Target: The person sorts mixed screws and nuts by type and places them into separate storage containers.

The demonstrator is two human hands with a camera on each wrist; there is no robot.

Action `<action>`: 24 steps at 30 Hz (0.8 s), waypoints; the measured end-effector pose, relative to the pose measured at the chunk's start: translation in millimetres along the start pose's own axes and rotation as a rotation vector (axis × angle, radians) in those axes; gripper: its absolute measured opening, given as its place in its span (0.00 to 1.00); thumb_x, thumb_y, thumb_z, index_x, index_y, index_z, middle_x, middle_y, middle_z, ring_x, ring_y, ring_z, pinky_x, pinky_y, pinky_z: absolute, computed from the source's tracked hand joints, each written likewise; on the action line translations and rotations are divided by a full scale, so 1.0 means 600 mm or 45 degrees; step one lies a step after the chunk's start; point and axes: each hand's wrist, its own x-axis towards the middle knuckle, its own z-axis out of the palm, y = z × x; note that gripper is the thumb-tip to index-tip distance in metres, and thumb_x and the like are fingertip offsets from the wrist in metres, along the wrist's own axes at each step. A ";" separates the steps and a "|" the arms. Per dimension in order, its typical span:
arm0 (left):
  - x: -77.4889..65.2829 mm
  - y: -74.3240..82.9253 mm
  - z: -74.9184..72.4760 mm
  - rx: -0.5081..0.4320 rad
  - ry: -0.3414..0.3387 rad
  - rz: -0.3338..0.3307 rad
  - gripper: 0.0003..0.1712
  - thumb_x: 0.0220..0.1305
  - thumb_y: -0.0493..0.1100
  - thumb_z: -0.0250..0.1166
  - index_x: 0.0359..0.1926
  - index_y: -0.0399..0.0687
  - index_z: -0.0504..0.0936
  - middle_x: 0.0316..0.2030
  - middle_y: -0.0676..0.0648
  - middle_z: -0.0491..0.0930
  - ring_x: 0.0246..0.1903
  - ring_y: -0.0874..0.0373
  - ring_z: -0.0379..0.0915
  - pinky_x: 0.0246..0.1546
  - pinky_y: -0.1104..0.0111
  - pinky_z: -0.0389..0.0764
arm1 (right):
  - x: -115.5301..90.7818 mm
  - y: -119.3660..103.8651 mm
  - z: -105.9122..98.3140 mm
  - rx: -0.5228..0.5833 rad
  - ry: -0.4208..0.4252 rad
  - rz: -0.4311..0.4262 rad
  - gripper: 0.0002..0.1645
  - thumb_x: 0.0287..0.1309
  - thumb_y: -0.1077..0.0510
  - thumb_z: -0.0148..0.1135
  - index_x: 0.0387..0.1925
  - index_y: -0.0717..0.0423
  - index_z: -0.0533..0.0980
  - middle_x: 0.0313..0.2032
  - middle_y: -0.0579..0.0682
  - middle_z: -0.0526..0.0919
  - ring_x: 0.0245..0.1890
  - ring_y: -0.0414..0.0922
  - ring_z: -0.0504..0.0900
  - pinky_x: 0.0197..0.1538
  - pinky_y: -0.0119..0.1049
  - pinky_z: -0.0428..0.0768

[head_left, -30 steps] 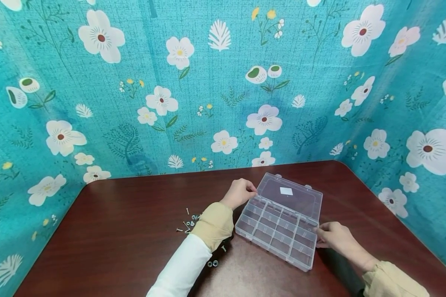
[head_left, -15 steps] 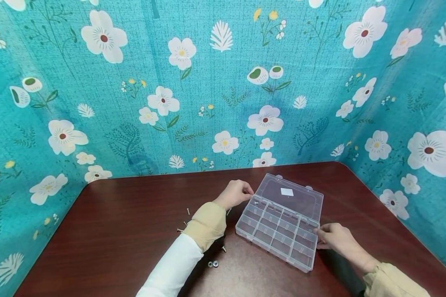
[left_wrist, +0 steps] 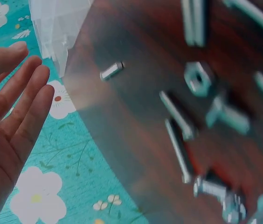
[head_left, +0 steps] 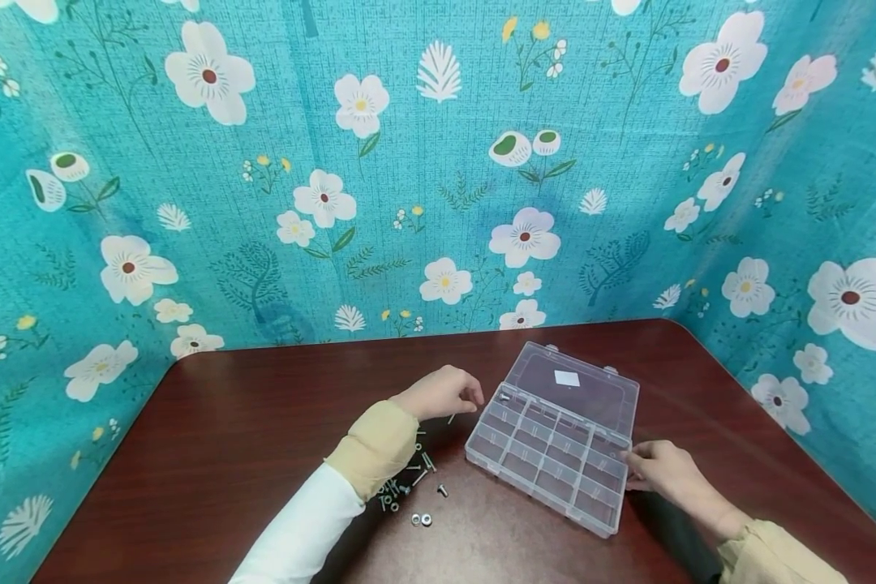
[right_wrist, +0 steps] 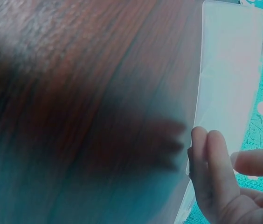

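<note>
A clear plastic compartment box [head_left: 547, 454] lies on the table, its hinged lid [head_left: 591, 397] laid back. One small bolt [head_left: 504, 397] sits in the far-left compartment. Just left of the box is my left hand [head_left: 441, 393], its fingers loosely bent and nothing between them; the left wrist view shows the palm [left_wrist: 1, 135] bare. My right hand [head_left: 660, 472] grips the box's right side, the thumb at the top edge and the fingers along the outer wall [right_wrist: 229, 84]. Loose bolts [left_wrist: 180, 116] and nuts [left_wrist: 199, 78] lie under the left forearm, which partly hides them in the head view.
Two nuts [head_left: 421, 520] and a bolt [head_left: 442, 490] lie apart, left of the box's near corner. The dark red-brown table [head_left: 226, 454] has a rounded far edge. Behind it hangs a turquoise flowered cloth [head_left: 409, 162].
The left hand has drawn away from the box to the left, and a bolt now shows in the far-left compartment. More loose hardware has come into sight. The right hand keeps its grip.
</note>
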 end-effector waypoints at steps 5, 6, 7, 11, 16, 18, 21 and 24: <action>-0.019 -0.003 -0.008 0.118 -0.055 0.027 0.05 0.56 0.38 0.63 0.34 0.47 0.85 0.29 0.56 0.80 0.28 0.67 0.71 0.32 0.77 0.73 | 0.000 -0.002 -0.002 -0.027 0.007 0.006 0.18 0.58 0.64 0.50 0.37 0.83 0.71 0.25 0.56 0.80 0.24 0.46 0.82 0.30 0.37 0.80; -0.023 -0.003 -0.009 0.138 -0.062 0.033 0.05 0.56 0.37 0.63 0.34 0.47 0.85 0.30 0.55 0.80 0.28 0.67 0.72 0.32 0.77 0.73 | 0.000 -0.002 -0.002 -0.022 0.003 0.010 0.18 0.58 0.64 0.50 0.37 0.83 0.70 0.25 0.57 0.80 0.25 0.47 0.83 0.30 0.37 0.80; -0.028 -0.002 -0.010 0.162 -0.069 0.038 0.05 0.56 0.37 0.63 0.33 0.47 0.85 0.30 0.55 0.80 0.29 0.67 0.72 0.33 0.77 0.73 | 0.000 -0.002 -0.002 -0.015 0.000 0.014 0.19 0.58 0.64 0.50 0.37 0.83 0.70 0.25 0.57 0.80 0.25 0.47 0.83 0.30 0.37 0.80; -0.045 -0.003 -0.011 0.248 -0.085 0.042 0.05 0.56 0.37 0.63 0.32 0.49 0.85 0.30 0.55 0.80 0.29 0.67 0.72 0.34 0.75 0.74 | 0.000 0.001 -0.003 -0.027 0.002 0.010 0.19 0.58 0.63 0.51 0.37 0.82 0.71 0.25 0.57 0.81 0.25 0.46 0.83 0.30 0.36 0.80; -0.067 -0.013 -0.008 0.337 -0.091 0.068 0.05 0.55 0.37 0.63 0.32 0.50 0.84 0.29 0.56 0.79 0.28 0.67 0.70 0.34 0.75 0.74 | 0.001 0.004 -0.003 -0.019 0.009 0.003 0.17 0.57 0.63 0.52 0.35 0.80 0.73 0.24 0.54 0.80 0.24 0.44 0.82 0.30 0.35 0.79; -0.074 -0.019 -0.006 0.353 -0.091 0.086 0.05 0.55 0.37 0.64 0.32 0.49 0.84 0.28 0.56 0.79 0.28 0.67 0.70 0.34 0.75 0.74 | 0.002 0.006 -0.003 -0.008 0.007 0.004 0.17 0.58 0.63 0.52 0.34 0.80 0.73 0.24 0.54 0.80 0.24 0.44 0.82 0.30 0.35 0.79; -0.084 -0.028 -0.004 0.360 -0.090 0.096 0.05 0.53 0.36 0.64 0.31 0.50 0.84 0.27 0.55 0.80 0.27 0.67 0.70 0.32 0.75 0.74 | 0.003 0.007 -0.003 0.011 0.002 0.014 0.17 0.58 0.63 0.51 0.35 0.80 0.72 0.24 0.54 0.80 0.25 0.44 0.82 0.30 0.36 0.79; -0.093 -0.035 -0.003 0.357 -0.084 0.093 0.05 0.53 0.36 0.64 0.30 0.49 0.84 0.26 0.55 0.79 0.26 0.66 0.70 0.32 0.75 0.74 | 0.003 0.008 -0.002 0.022 0.008 0.016 0.17 0.58 0.63 0.51 0.35 0.81 0.72 0.24 0.54 0.80 0.24 0.44 0.82 0.30 0.35 0.79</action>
